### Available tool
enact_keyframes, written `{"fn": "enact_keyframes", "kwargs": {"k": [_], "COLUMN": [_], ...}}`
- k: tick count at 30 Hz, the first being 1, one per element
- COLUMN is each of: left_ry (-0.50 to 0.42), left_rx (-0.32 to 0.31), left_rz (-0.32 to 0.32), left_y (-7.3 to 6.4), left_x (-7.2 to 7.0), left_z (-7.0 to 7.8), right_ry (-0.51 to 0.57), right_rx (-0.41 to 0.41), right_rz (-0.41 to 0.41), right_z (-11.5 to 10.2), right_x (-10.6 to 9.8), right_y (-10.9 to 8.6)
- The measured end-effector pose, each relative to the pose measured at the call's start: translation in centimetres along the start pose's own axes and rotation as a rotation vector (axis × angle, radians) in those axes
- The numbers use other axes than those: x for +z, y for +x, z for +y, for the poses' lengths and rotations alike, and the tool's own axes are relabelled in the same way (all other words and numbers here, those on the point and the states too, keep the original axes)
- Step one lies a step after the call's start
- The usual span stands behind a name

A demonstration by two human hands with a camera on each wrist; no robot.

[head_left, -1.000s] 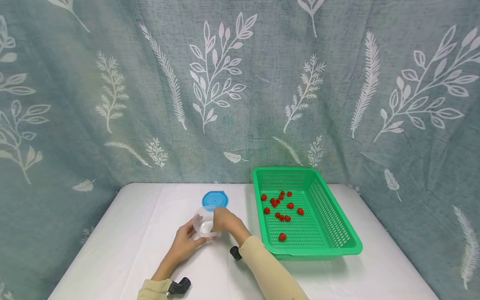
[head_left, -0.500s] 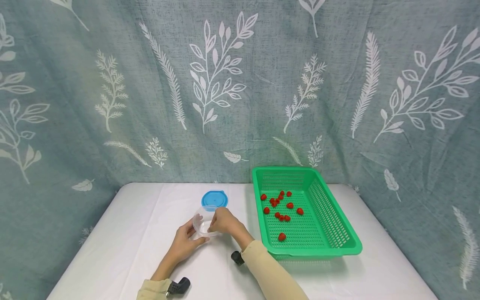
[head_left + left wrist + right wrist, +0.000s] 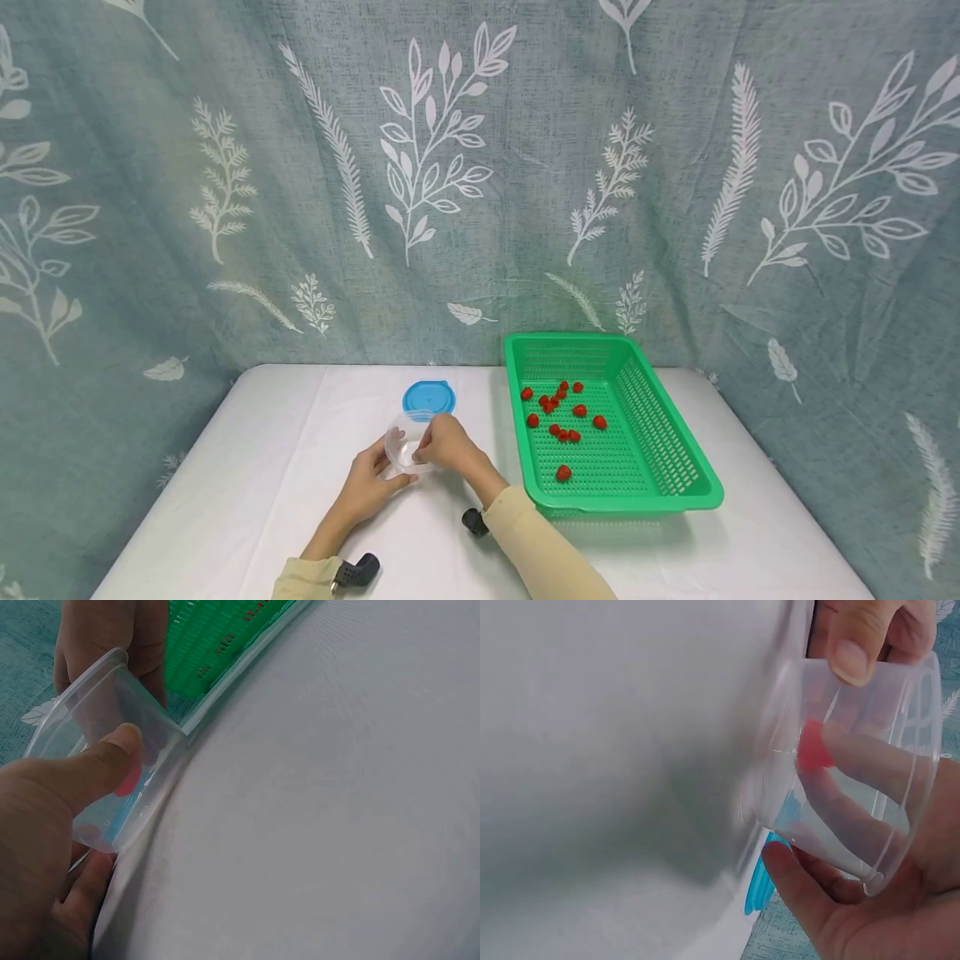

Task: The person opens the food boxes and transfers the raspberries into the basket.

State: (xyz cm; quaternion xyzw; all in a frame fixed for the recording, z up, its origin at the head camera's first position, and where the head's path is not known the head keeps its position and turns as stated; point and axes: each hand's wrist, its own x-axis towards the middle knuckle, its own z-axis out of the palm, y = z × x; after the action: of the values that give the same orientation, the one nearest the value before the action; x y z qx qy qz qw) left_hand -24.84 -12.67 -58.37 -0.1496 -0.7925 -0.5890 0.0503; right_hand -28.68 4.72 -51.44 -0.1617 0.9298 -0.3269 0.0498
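A clear plastic tub (image 3: 401, 446) stands on the white table. My left hand (image 3: 369, 483) grips it from the left, thumb and fingers around its side wall. From the right, my right hand (image 3: 450, 443) reaches over the rim. Through the clear wall in the right wrist view, thumb and finger pinch a small red berry (image 3: 812, 746) inside the tub, near the bottom. The left wrist view also shows the red berry (image 3: 129, 781), partly behind the left thumb. Behind the tub lies a round blue lid (image 3: 429, 398).
On the right stands a green plastic basket (image 3: 630, 504) with perforated walls. Several red berries (image 3: 563, 473) are scattered on its floor. A patterned grey-green curtain (image 3: 480, 208) hangs behind the table (image 3: 255, 467).
My right hand's fingertips have shifted slightly left inside the tub. The left hand and tub have stayed in place, and so has the basket.
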Motion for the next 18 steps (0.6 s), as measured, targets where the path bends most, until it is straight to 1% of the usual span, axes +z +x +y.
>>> {"fn": "enact_keyframes", "kwargs": {"k": [2,8,11,16,18], "left_ry": [0.011,0.012,0.003,0.020,0.026], "left_rx": [0.001,-0.010,-0.001,0.044,0.042], "left_rz": [0.002,0.009,0.012,0.021,0.020], "left_y": [0.0,-0.1,0.0,0.1,0.1], "left_x": [0.0,0.1,0.1,0.2,0.2], "left_z": [0.0,-0.1,-0.3,-0.3,-0.3], "right_ry": [0.006,0.017,0.066,0.164,0.199], "right_rx": [-0.030,-0.075,-0.099,-0.126,-0.128], "right_rz": [0.043,0.172,0.232,0.334,0.361], "right_z": [0.1,0.2,0.2,-0.1,-0.2], "right_x": [0.1,0.3,0.4,0.3,0.3], "right_y": [-0.1,-0.5,-0.7,-1.1,-1.2]}}
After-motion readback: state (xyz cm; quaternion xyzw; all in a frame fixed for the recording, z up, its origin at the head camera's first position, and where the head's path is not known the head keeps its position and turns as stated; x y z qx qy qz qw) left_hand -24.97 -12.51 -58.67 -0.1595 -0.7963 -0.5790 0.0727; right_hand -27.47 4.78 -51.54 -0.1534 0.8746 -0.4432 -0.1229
